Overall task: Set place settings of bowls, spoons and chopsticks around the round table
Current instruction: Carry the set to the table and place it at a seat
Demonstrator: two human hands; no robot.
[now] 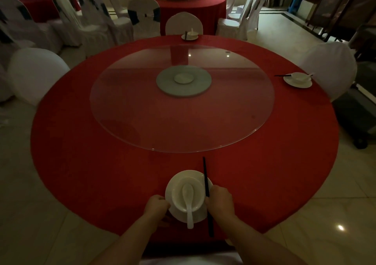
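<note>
A white bowl (188, 193) with a white spoon (188, 201) in it stands on a white plate (173, 185) at the near edge of the round table (101, 163). My left hand (156, 205) grips the plate's left rim. My right hand (220, 201) holds black chopsticks (206, 179) against the plate's right rim, pointing toward the table's middle. Two more settings lie on the table: one at the far edge (190, 35) and one at the right edge (298, 79), each with plate, bowl, spoon and chopsticks.
A glass turntable (142, 106) covers the table's middle. White-covered chairs stand at the left (34, 75), far side (184, 23) and right (331, 65). Another red table (203, 6) and more chairs fill the room behind. A dark cart (358, 118) stands at the right.
</note>
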